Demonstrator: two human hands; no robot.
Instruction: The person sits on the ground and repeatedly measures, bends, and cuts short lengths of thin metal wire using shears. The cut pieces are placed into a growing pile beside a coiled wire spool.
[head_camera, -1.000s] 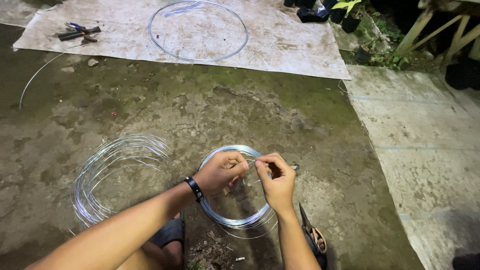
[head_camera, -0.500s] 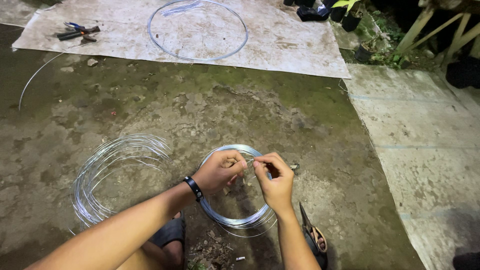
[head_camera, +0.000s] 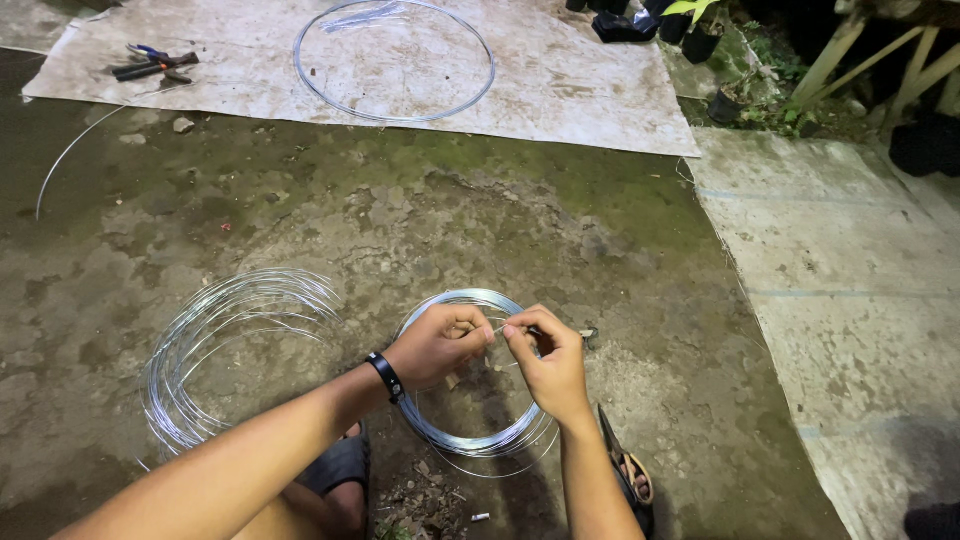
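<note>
A small coil of shiny wire lies on the mossy concrete below my hands. My left hand, with a black band on its wrist, is closed around the top of that coil. My right hand pinches a thin strand of wire right beside the left fingers, so the two hands touch at the fingertips. A larger, looser coil of wire rests on the ground to the left, apart from both hands.
A big wire ring lies on a flat sheet at the back, with pliers at its left end. A long loose wire curves at far left. Scissors lie by my right forearm. Paler concrete slab on the right.
Both hands stay on the small coil with only slight finger movement; my right fingers have shifted a little closer to the left hand.
</note>
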